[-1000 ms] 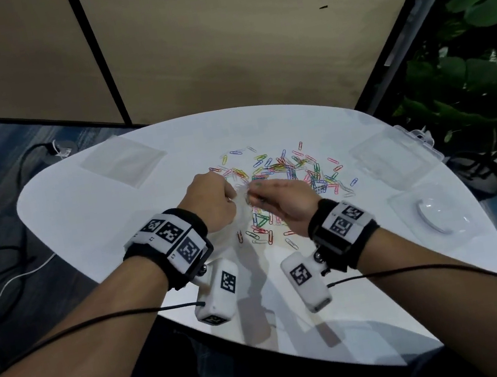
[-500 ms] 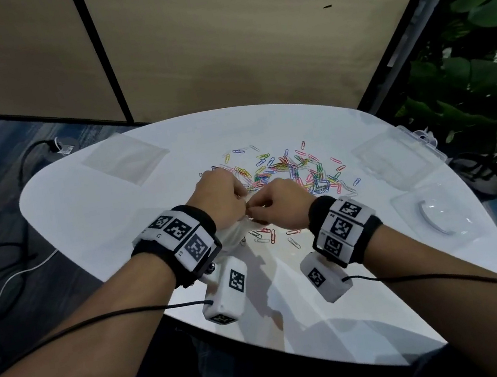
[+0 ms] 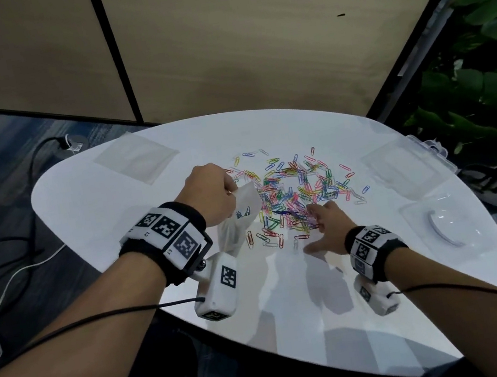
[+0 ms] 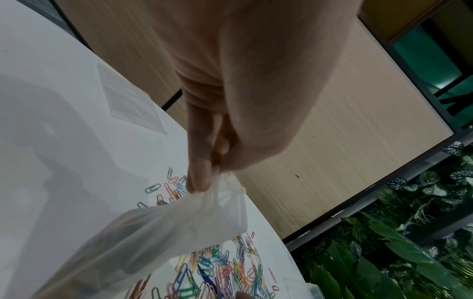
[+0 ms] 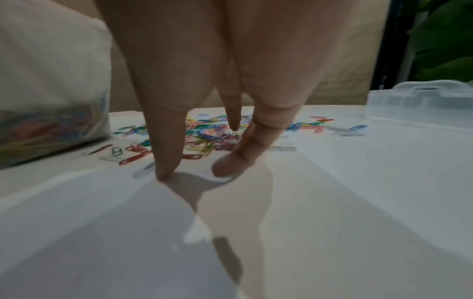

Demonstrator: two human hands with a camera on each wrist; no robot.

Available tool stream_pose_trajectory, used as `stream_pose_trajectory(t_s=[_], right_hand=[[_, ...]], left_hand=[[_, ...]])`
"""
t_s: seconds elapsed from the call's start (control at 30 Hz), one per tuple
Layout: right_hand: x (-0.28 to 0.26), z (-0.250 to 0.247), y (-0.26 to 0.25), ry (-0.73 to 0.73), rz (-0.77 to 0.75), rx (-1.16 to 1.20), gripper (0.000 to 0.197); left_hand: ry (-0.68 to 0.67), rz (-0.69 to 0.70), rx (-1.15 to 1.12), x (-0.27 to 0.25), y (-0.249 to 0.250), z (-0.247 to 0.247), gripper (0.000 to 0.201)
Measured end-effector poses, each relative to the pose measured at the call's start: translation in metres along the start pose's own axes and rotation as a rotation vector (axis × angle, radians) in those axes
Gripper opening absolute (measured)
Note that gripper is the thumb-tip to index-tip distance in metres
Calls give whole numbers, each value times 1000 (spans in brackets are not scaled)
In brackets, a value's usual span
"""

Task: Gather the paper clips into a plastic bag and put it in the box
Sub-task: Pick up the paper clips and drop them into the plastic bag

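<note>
Now left hand [image 3: 213, 194] grip pinching plastic bag [image 3: 241, 219] rim, right hand [image 3: 330, 227] grip spread open, fingertips [image 5: 163, 174] on bench [image 3: 395, 312] by paper clips [image 3: 294, 193]

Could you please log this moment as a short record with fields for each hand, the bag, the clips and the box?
left hand: pinches the rim of the plastic bag
right hand: spread, fingers reaching into the paper clips
bag contents: some clips inside
paper clips: most loose on the table
box: clear, at the right edge
spare bag: flat, far left
</note>
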State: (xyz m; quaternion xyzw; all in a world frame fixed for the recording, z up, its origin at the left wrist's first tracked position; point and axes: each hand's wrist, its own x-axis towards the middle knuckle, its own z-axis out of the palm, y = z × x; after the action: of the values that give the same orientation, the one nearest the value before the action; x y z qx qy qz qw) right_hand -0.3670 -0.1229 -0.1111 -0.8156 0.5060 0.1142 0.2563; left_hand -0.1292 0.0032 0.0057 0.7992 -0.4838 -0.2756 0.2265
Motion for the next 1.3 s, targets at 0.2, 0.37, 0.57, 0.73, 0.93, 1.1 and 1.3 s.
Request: stream_pose_trajectory(t_s=[0.2,0.37,0.57,0.73,0.93,1.1,1.3], right_hand=[[12,11,-25,131,-98,0,79],[15,12,-32,205,-229,-140,33],[15,-2,-28,221,-37,-46,18],[24,-19,-4,110,231,490,6],[6,-58,-35,-142,111,1413,21],[-17,-67,-90,-339,-70,1332,29],[-28,-51,-119,-258,-54,1108,30]], left_hand=[[-3,17,17,-1,-2,-3,30],[-4,13,8,0,-2,-1,30],[-19,20,20,-2,2,0,30],[-23,15,22,-3,3,0,30],[-36,4,6,1,5,3,30],[-44,9,-1,2,7,9,28],[-22,23,-10,-3,7,7,33]])
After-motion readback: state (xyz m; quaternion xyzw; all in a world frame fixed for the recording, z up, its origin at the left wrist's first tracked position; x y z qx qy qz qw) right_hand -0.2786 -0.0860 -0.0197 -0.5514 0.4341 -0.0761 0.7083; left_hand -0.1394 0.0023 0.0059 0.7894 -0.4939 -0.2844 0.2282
